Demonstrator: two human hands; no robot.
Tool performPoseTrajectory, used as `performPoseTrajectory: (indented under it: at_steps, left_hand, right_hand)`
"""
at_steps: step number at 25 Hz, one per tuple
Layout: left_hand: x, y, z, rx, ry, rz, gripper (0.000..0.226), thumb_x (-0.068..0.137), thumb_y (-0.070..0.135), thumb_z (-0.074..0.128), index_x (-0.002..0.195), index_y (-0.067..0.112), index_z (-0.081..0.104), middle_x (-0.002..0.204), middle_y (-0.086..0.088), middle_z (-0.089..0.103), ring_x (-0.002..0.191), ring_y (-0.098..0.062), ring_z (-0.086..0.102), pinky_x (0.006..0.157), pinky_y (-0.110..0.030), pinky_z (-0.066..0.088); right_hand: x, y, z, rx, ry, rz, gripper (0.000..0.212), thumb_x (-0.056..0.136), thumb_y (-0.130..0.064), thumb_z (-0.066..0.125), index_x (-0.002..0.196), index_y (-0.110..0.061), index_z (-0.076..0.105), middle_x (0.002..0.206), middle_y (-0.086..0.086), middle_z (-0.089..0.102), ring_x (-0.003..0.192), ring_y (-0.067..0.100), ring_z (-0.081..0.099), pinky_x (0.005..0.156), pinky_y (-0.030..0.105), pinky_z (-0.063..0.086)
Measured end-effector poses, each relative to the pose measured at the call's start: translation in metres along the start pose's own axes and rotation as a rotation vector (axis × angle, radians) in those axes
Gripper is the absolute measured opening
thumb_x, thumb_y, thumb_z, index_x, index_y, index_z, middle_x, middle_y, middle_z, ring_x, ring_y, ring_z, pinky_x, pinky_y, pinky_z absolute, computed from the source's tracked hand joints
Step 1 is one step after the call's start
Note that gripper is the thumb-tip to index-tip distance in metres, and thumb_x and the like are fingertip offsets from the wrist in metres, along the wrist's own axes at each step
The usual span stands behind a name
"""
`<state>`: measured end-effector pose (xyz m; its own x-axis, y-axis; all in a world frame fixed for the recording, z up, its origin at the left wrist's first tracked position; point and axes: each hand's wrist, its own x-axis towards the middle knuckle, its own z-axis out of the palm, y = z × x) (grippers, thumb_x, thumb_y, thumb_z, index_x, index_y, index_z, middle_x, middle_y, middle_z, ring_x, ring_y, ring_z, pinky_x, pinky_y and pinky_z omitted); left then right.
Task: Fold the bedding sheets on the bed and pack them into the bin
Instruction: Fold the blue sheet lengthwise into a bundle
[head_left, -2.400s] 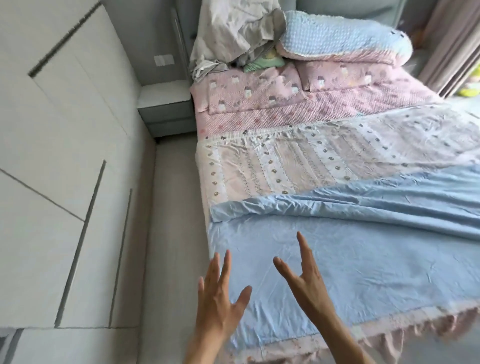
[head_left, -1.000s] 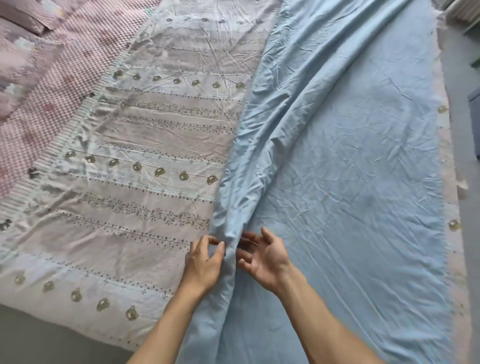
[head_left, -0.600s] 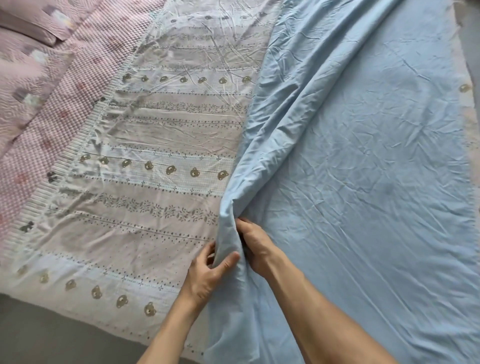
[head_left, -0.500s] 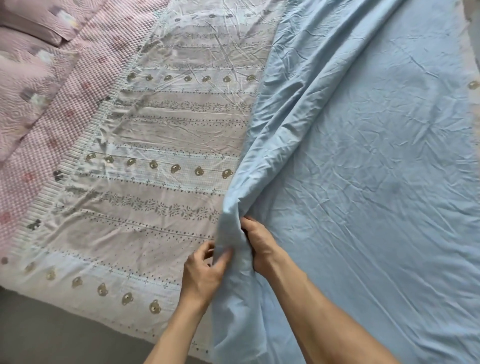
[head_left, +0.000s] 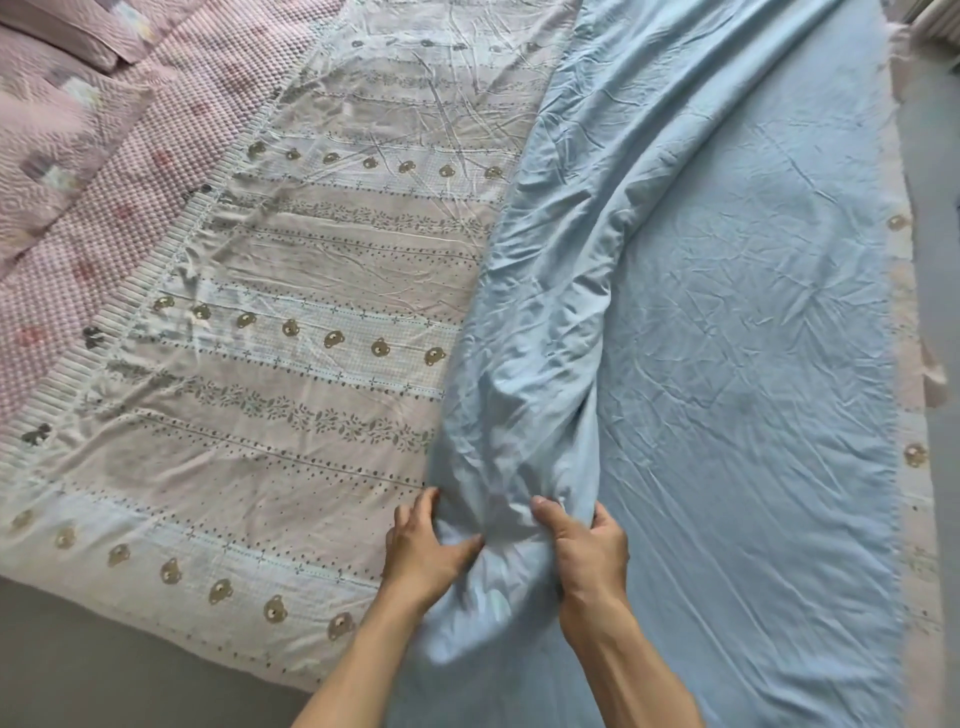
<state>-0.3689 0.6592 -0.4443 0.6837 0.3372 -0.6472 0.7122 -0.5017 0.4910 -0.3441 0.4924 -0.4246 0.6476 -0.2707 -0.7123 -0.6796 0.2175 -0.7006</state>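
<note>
Blue sheet: the light blue sheet (head_left: 727, 338) covers the right half of the frame, its inner edge heaped in a rumpled ridge running from top centre to bottom centre.
Left hand: the left hand (head_left: 423, 551) grips the ridge from the left, thumb pressed into the cloth.
Right hand: the right hand (head_left: 587, 545) clutches the same bunch from the right, fingers curled over it.
Underneath: a patterned bear-print sheet (head_left: 291, 332) lies flat at centre left; a pink quilted cover (head_left: 78, 171) fills the upper left.
Bin: not in view.
Risk: gathering a wad instead of a corner would likely give a crooked, creased fold; the grip may also catch and drag the patterned sheet below.
</note>
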Motion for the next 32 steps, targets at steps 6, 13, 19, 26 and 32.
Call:
performPoseTrajectory:
  at_steps: [6,13,19,26,32]
  left_hand:
    - [-0.017,0.014,0.022,0.269,0.033,-0.035,0.08,0.092,0.042,0.059,0.155,0.03,0.011,0.152,-0.006,0.017,0.137,-0.029,0.025,0.107,-0.041,0.037]
    - [-0.006,0.009,0.017,0.258,0.016,-0.038,0.079,0.09,0.04,0.061,0.155,0.029,0.017,0.145,-0.009,0.026,0.133,-0.034,0.03,0.112,-0.042,0.03]
    - [-0.003,0.014,0.02,0.345,0.013,-0.054,0.079,0.092,0.037,0.06,0.155,0.028,0.012,0.149,-0.012,0.021,0.134,-0.036,0.027,0.112,-0.045,0.029]
    - [-0.024,0.038,0.04,0.486,0.101,0.046,0.076,0.088,0.026,0.06,0.152,0.024,0.02,0.152,-0.008,0.022,0.134,-0.031,0.03,0.104,-0.045,0.042]
    - [-0.057,0.036,0.093,0.506,-0.142,0.214,0.071,0.089,0.032,0.062,0.149,0.038,0.024,0.163,0.007,-0.003,0.15,-0.022,0.0,0.117,-0.04,0.022]
  right_hand:
    - [-0.001,-0.007,-0.074,0.188,-0.123,0.181,0.018,0.06,-0.027,0.065,0.067,-0.014,0.055,0.076,0.013,0.053,0.067,0.024,0.051,0.061,0.032,0.04]
    - [0.011,-0.014,-0.063,0.522,-0.528,0.613,0.049,0.084,-0.025,0.042,0.112,0.002,0.072,0.118,0.026,0.067,0.1,0.039,0.069,0.088,0.047,0.055]
    - [0.008,-0.019,-0.151,0.007,-0.187,0.371,0.03,0.08,-0.035,0.064,0.058,-0.017,0.053,0.049,-0.001,0.045,0.042,0.012,0.042,0.045,0.025,0.033]
    - [0.001,0.001,-0.188,-0.405,-0.1,-0.348,0.028,0.069,-0.035,0.069,0.056,-0.011,0.066,0.096,-0.015,0.069,0.087,0.006,0.066,0.072,0.024,0.047]
    - [0.006,0.003,-0.188,0.368,-0.389,0.614,0.034,0.089,-0.024,0.051,0.096,-0.003,0.077,0.097,0.019,0.074,0.083,0.03,0.073,0.079,0.04,0.055]
